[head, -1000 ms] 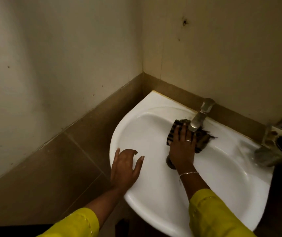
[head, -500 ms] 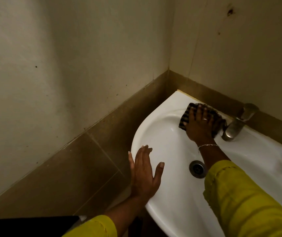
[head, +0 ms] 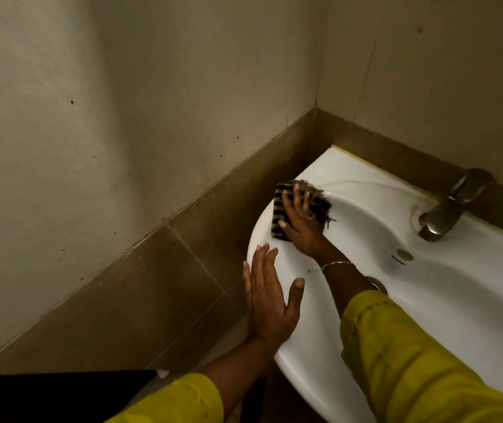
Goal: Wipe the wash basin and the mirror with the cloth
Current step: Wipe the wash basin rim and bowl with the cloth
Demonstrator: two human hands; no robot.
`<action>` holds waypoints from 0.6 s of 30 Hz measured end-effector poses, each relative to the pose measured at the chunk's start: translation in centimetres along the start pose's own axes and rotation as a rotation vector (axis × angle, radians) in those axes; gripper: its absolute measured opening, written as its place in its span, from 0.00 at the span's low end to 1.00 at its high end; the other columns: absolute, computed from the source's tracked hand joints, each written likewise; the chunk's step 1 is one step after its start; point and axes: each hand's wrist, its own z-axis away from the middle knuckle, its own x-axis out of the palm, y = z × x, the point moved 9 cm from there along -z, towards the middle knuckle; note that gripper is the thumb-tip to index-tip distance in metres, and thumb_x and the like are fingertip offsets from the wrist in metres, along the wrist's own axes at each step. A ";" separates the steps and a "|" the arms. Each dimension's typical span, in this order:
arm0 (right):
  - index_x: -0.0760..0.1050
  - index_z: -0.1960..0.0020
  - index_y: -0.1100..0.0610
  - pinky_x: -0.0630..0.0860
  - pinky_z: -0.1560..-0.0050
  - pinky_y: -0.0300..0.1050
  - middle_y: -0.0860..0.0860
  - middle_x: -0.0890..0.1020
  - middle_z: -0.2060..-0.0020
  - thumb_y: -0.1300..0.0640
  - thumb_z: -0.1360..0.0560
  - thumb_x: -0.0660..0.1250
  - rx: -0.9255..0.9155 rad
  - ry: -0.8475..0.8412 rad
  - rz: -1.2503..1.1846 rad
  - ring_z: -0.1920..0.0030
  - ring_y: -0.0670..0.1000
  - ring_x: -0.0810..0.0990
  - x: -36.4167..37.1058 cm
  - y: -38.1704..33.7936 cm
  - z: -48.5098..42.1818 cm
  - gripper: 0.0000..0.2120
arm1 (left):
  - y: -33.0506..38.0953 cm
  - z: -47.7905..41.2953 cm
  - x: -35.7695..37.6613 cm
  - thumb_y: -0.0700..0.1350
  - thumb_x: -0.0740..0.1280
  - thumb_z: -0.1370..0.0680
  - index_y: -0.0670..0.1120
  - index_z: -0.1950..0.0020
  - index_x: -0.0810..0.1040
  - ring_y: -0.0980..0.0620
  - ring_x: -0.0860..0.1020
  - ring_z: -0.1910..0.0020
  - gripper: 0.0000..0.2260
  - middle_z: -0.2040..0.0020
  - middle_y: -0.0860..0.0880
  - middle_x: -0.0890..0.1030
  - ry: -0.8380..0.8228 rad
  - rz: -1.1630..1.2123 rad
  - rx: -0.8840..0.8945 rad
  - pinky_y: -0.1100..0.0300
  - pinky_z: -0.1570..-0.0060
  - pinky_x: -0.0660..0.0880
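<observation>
My right hand (head: 302, 230), fingers spread flat, presses striped cloth (head: 279, 213) on wash basin (head: 457, 300) left rim, swept over from tap (head: 448, 209); left hand (head: 270, 303) open, steadying front edge; mirror unseen, likely still pending

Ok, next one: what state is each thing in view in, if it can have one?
wash basin: no standing water visible.
cloth: folded, pressed onto the basin's left rim.
right hand: open flat, pressing the cloth down.
left hand: open, flat on the basin's front-left rim.
tap: no water running.
drain: mostly hidden, cannot tell.
</observation>
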 end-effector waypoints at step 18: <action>0.55 0.29 0.67 0.60 0.37 0.25 0.66 0.63 0.30 0.54 0.27 0.57 -0.033 -0.257 -0.496 0.34 0.53 0.64 5.0 -4.9 11.6 0.30 | 0.8 -0.3 -0.5 0.68 0.43 0.26 0.41 0.31 0.65 0.47 0.59 0.28 0.38 0.28 0.41 0.64 -0.025 0.028 0.069 0.36 0.31 0.42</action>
